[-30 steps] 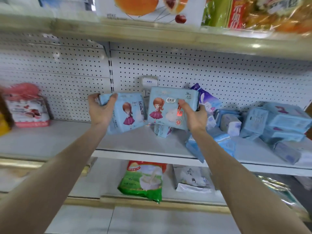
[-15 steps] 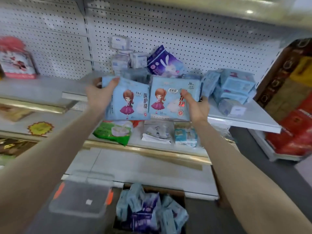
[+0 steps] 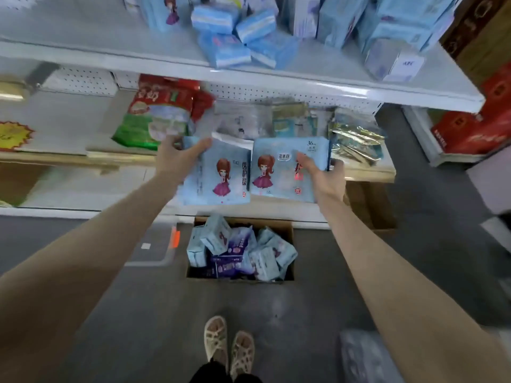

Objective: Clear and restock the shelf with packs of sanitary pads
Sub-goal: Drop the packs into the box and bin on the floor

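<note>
We look down past a white upper shelf (image 3: 110, 31) crowded with loose blue packs (image 3: 235, 42), several tipped on their sides near its front lip. On the lower shelf (image 3: 367, 172) we see a green-and-red bag (image 3: 157, 117), crumpled gold foil bags (image 3: 356, 142) and a yellow starburst sticker (image 3: 13, 135). Directly below the hands an open cardboard box (image 3: 276, 224) sits on the floor (image 3: 304, 313), heaped with pale blue and purple boxed packs (image 3: 237, 250). A clear lidded bin (image 3: 154, 244) with an orange clip lies just beside it. Nothing that we can see stands between the hands and the box. The left hand (image 3: 177, 158) grips the left pack (image 3: 221, 178) by its upper left corner, the thumb across the printed face and the fingers (image 3: 168, 142) curled behind. The right hand (image 3: 323, 175) clamps the right pack (image 3: 279, 172) along its right side, the thumb on the front and the fingers (image 3: 336, 164) wrapped round the edge. Both light blue packs carry a cartoon girl in a purple dress. They are held upright, side by side and touching, in the air in front of the lower shelf and above the box. The floor is dark grey. Red cartons (image 3: 475, 128) stand stacked at the right, and two feet in pale woven sandals (image 3: 229, 344) show at the bottom.
</note>
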`<state>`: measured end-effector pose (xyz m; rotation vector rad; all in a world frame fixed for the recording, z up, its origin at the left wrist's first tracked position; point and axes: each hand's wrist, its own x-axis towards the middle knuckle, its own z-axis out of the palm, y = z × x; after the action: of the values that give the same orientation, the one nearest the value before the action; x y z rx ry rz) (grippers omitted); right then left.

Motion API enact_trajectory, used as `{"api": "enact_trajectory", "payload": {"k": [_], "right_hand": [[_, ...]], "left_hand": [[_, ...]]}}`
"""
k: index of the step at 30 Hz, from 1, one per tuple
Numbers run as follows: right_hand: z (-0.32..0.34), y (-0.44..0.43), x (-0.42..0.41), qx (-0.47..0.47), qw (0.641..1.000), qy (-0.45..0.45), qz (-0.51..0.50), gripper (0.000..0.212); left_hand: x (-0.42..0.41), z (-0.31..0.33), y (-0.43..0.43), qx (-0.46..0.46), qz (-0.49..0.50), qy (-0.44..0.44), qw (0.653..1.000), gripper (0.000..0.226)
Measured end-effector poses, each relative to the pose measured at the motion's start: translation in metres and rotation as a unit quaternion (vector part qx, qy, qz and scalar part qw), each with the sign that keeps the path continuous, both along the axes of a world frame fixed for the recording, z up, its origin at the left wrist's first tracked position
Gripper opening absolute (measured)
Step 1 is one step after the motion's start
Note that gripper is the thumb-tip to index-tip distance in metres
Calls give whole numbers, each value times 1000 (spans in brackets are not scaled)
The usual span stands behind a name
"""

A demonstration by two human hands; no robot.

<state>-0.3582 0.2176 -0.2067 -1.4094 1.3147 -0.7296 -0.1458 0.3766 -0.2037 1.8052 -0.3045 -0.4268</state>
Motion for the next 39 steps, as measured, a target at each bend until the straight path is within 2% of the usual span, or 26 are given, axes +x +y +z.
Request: {"api": "enact_trajectory", "payload": {"k": [1, 3, 5, 9, 11, 14, 16, 20, 27, 30, 32, 33, 35, 39], "right_hand": [[-25, 0, -1, 16, 999, 27, -10, 100], [-58, 4, -5, 35, 997, 57, -24, 107], [-105, 3, -3, 60, 995, 75, -40, 104], [-190, 3, -3, 110, 981, 135, -87, 86], [-228, 1, -8, 118, 975, 155, -111, 79], [-291, -8, -10, 129, 964, 196, -123, 90], [-332, -11, -10, 132, 959, 218, -123, 92], [-403, -23, -4, 139, 959, 222, -106, 77], [-497, -71, 17, 68, 969, 228, -65, 82], [-535, -84, 19, 85, 966, 246, 11, 92], [-564, -85, 18, 121, 949, 285, 62, 98], [-577, -83, 19, 132, 948, 280, 71, 101], [-598, -80, 22, 125, 958, 241, 89, 99], [-615, -69, 23, 121, 971, 185, 95, 91]], "left_hand": [[0, -27, -4, 37, -8, 14, 999, 59], [-3, -60, -3, 76, -23, 31, 996, 60], [-2, -99, -5, 111, -22, 49, 992, 52], [-5, -187, -2, 163, -32, 96, 981, 68], [-12, -229, -2, 187, -42, 110, 975, 65], [-22, -289, -11, 203, -39, 124, 970, 49], [-26, -328, -18, 208, -23, 139, 968, 47], [-28, -404, -38, 227, 13, 148, 962, 61], [-36, -507, -82, 184, -4, 125, 975, 44], [-35, -554, -87, 243, -83, 136, 957, 41], [-34, -582, -91, 332, -176, 96, 922, 53], [-34, -592, -96, 347, -196, 86, 913, 59], [-35, -601, -108, 338, -191, 83, 918, 66], [-40, -609, -116, 335, -182, 18, 924, 63]]}}
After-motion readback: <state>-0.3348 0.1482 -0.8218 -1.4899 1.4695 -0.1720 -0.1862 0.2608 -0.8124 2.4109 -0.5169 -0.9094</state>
